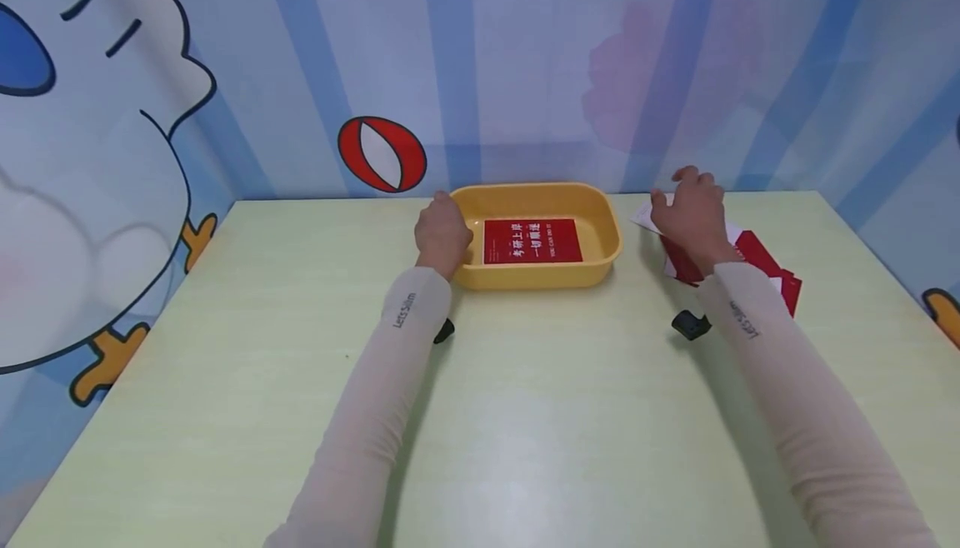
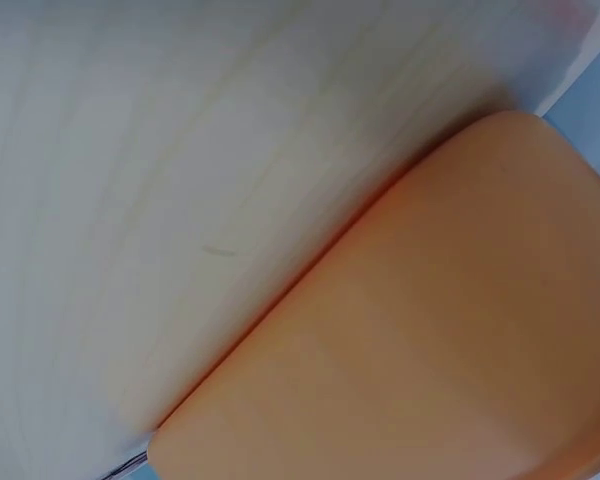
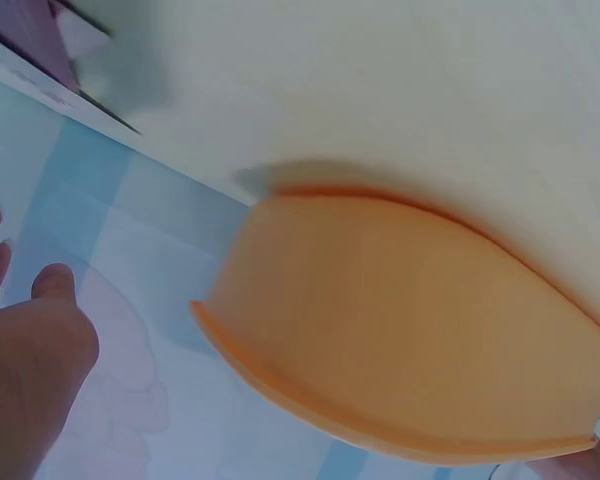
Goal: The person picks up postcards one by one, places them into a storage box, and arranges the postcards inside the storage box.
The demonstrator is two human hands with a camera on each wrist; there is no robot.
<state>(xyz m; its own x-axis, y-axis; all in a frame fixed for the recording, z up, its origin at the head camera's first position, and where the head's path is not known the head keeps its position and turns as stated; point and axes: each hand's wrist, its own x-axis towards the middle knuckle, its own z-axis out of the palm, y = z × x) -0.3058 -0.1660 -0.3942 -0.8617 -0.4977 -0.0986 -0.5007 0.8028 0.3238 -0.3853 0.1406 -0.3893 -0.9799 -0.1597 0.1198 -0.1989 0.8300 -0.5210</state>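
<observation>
A yellow plastic basin [image 1: 525, 278] stands near the back edge of the table, and a red card with white lettering [image 1: 533, 241] lies flat inside it. At the basin's left end, my left hand [image 1: 442, 234] grips the rim with curled fingers. The basin's orange-looking side wall [image 2: 410, 330] fills much of the left wrist view. To the right, my right hand [image 1: 693, 215] is over several scattered red and white cards [image 1: 759, 253], partly hiding them. Its fingers are loosely spread and hold nothing, and in the right wrist view the hand [image 3: 30, 370] is apart from the basin.
The pale wooden table [image 1: 540, 431] ends at a wall covering [image 1: 517, 73] with blue stripes and cartoon figures. A black wrist device [image 1: 691, 325] shows below the right sleeve, and another [image 1: 444, 331] by the left sleeve.
</observation>
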